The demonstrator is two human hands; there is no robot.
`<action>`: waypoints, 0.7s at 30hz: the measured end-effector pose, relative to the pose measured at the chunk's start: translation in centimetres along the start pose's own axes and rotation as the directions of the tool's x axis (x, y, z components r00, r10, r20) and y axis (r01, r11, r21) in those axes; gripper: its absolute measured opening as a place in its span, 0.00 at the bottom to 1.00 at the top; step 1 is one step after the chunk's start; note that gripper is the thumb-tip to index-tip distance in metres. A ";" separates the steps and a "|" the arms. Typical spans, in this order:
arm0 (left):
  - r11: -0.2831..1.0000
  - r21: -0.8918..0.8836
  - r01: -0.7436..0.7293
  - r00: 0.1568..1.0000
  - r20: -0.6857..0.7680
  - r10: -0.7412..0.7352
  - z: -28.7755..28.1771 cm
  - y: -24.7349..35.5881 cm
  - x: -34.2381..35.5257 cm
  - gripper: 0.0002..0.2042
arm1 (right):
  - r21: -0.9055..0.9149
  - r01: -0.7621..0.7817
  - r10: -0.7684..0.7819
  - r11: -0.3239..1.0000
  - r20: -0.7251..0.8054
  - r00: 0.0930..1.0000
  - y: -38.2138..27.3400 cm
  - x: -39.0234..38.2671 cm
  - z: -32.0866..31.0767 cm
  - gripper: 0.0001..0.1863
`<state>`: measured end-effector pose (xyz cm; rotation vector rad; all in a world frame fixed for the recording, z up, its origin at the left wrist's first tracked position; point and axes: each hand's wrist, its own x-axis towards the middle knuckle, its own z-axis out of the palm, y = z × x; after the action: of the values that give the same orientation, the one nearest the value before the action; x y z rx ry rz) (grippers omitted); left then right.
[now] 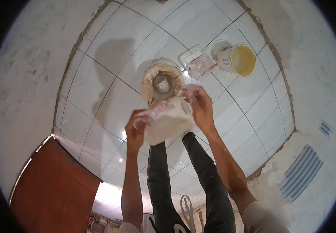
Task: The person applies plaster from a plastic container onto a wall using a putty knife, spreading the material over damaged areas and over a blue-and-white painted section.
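Note:
A whitish plastic bag (170, 125) with pinkish marks along its top hangs between my hands, blurred by motion. At its left upper edge, my left hand (135, 126) is closed on the plastic. My right hand (199, 99) pinches the bag's right upper edge, its fingers smeared. Just beyond stands an open tan sack (147, 86) with a rolled-down rim, close to my right fingertips. Inside it sits a small pale cup (161, 84), coated with whitish residue. The bag's contents, if any, cannot be made out.
Right of the sack lie a white tray-like piece (187, 55) and a crumpled pink-and-white packet (201, 66). A yellowish-white bucket (242, 60) stands beside them on the tiled floor (238, 128). A reddish-brown door (55, 186) is at lower left; a blue-striped cloth (302, 171) is at right.

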<state>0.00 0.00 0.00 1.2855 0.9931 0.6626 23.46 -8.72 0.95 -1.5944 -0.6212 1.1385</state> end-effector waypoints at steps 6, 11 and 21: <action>0.972 -0.184 0.144 0.926 -0.322 -0.198 -6.1 -1.5 4.2 0.08 | -0.362 -0.307 0.349 0.880 0.053 0.936 13.9 6.9 6.5 0.23; 0.970 -0.242 -0.013 0.924 -0.374 -0.081 -12.9 0.4 4.6 0.07 | -0.368 -0.571 0.552 0.734 -0.168 0.817 11.0 7.5 16.1 0.35; 0.922 -0.387 0.029 0.882 -0.423 -0.205 -9.4 -1.0 2.8 0.10 | -0.689 -0.411 0.441 0.597 -0.146 0.886 12.4 8.8 13.3 0.31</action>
<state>-7.15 6.55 -1.51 0.7352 1.2464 1.0327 13.41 0.36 -14.00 -2.5033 -0.7828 1.3714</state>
